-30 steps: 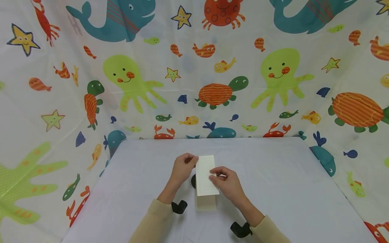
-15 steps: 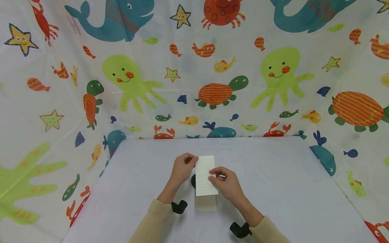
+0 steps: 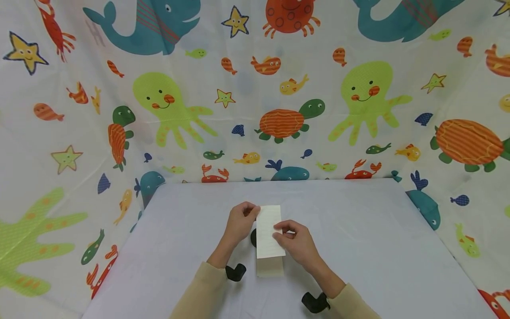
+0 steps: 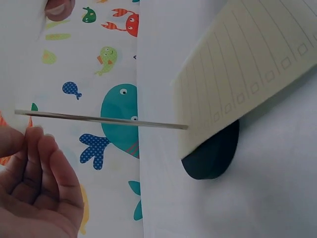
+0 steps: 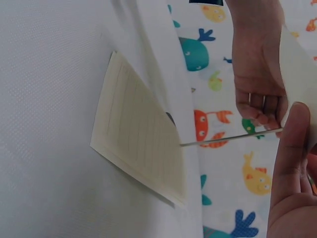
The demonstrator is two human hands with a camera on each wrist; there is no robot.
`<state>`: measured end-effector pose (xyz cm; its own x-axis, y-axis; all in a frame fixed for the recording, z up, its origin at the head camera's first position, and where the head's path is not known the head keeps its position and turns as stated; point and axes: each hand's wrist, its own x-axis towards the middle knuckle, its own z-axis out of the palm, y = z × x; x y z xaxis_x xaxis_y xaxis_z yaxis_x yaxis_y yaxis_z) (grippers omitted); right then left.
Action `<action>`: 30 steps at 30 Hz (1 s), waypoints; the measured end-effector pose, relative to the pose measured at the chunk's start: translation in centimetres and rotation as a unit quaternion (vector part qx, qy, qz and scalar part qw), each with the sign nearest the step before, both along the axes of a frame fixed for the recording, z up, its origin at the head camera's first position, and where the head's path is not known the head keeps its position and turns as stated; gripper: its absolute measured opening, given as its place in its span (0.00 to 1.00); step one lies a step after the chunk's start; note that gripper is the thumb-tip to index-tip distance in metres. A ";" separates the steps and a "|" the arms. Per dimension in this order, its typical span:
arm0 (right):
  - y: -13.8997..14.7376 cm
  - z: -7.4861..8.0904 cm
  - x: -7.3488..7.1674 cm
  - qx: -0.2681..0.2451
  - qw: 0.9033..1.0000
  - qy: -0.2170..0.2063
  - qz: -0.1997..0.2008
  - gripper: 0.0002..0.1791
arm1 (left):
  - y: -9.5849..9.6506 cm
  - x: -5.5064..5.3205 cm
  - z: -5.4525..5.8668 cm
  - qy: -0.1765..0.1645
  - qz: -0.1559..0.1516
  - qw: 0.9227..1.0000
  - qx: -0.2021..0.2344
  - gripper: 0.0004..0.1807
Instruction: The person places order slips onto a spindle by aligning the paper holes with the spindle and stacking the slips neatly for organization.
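Observation:
A pale sheet of paper (image 3: 266, 232) is held raised over a cream lined notepad (image 3: 270, 267), whose near end shows below it. My left hand (image 3: 240, 221) pinches the sheet's far left corner. At the sheet's right edge, my right hand (image 3: 295, 241) holds it between thumb and fingers. Printed lines and small checkboxes show on the notepad (image 4: 247, 74) in the left wrist view. A thin straight strip (image 4: 101, 119) runs from near the left fingers to the pad; I cannot tell what it is. A dark rounded object (image 4: 213, 156) lies partly under the pad's edge.
White cloth covers the table (image 3: 358, 248). A curtain (image 3: 239, 102) printed with sea animals hangs behind and on both sides. Black wrist cameras, the left one (image 3: 236, 272) and the right one (image 3: 314, 302), stick out from the wrists.
The sheet's near right corner has shifted slightly left. Both hands keep their hold in nearly the same places, and the head view has drifted a little.

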<state>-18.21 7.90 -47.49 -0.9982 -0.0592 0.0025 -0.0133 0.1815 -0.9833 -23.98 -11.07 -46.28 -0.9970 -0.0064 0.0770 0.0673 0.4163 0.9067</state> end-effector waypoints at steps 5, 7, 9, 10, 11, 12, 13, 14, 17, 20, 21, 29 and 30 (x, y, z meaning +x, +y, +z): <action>-0.1 -1.1 0.1 -0.011 1.000 -0.006 0.012 0.10 | -0.4 0.0 -1.4 -0.012 -0.002 1.000 -0.018 0.08; -0.1 -1.6 0.2 -0.011 1.000 -0.005 0.015 0.10 | -0.6 0.0 -1.9 -0.014 -0.005 1.000 -0.019 0.08; -0.1 -1.9 0.1 -0.006 1.000 -0.005 0.018 0.09 | -0.6 0.0 -2.2 -0.014 -0.006 1.000 -0.019 0.08; -0.1 -2.0 0.1 -0.002 1.000 -0.005 0.018 0.09 | -0.6 0.0 -2.2 -0.014 -0.005 1.000 -0.020 0.08; -0.1 -2.1 0.0 0.002 1.000 -0.006 0.019 0.09 | -0.6 0.0 -2.3 -0.011 -0.006 1.000 -0.021 0.08; -0.1 -2.2 0.0 0.005 1.000 -0.007 0.020 0.09 | -0.6 0.0 -2.4 -0.011 -0.005 1.000 -0.023 0.08; -0.1 -2.3 0.0 0.008 1.000 -0.007 0.020 0.09 | -0.6 -0.1 -2.5 -0.012 -0.004 1.000 -0.027 0.08; -0.1 -2.4 0.0 0.010 1.000 -0.007 0.022 0.09 | -0.6 -0.1 -2.7 -0.014 -0.003 0.999 -0.030 0.08; -0.1 -2.6 0.0 0.016 1.000 -0.007 0.024 0.09 | -0.5 -0.3 -3.3 -0.023 -0.003 0.999 -0.039 0.09; 0.0 -2.8 0.1 0.021 0.999 -0.010 0.030 0.09 | -0.4 -0.4 -3.8 -0.035 -0.002 0.998 -0.044 0.09; 0.0 -3.0 0.1 0.026 0.999 -0.009 0.033 0.09 | -0.4 -0.4 -4.0 -0.037 -0.001 0.998 -0.046 0.09; 0.4 -3.9 0.2 0.072 0.995 0.001 0.065 0.09 | -0.5 -0.6 -5.1 -0.039 -0.010 0.998 -0.058 0.07; 0.4 -3.9 0.2 0.081 0.994 0.004 0.070 0.09 | -0.6 -0.6 -5.3 -0.037 -0.010 0.997 -0.061 0.07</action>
